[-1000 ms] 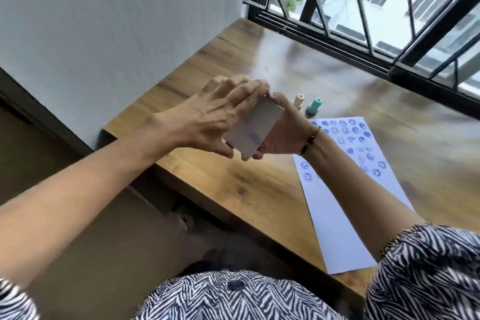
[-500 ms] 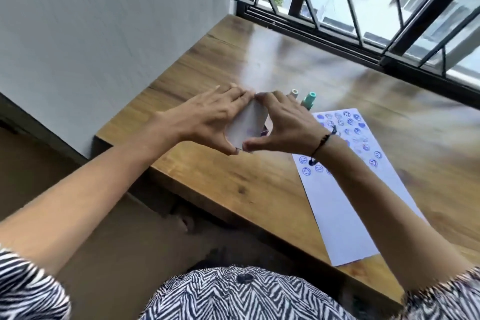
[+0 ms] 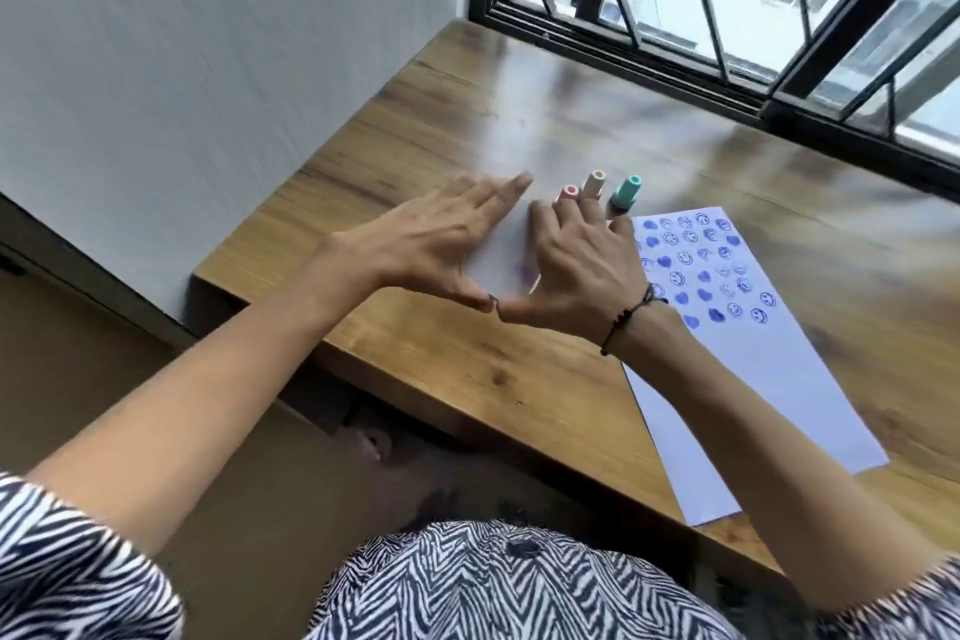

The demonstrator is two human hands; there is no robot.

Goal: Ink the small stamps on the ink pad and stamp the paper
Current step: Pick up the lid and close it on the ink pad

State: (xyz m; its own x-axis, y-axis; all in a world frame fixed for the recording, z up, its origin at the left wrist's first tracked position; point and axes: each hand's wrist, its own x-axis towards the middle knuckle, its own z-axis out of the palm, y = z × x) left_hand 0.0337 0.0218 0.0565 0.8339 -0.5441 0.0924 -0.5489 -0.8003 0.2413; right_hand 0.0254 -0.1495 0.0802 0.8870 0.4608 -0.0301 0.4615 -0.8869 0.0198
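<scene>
A flat white ink pad case with a purple smudge lies on the wooden table. My left hand and my right hand rest flat on top of it, fingers spread, thumbs nearly touching at its near edge. Just beyond my right fingers stand three small stamps: a pink one, a cream one and a teal one. To the right lies the white paper, its far half covered with blue smiley and heart prints.
A white wall runs along the left. A barred window with a black frame borders the table's far side. The table's near edge sits close below my hands, and the paper overhangs it slightly at the lower right.
The ink pad case was held tilted in the air between both hands. It has come down flat onto the table, and both hands now lie spread on top of it.
</scene>
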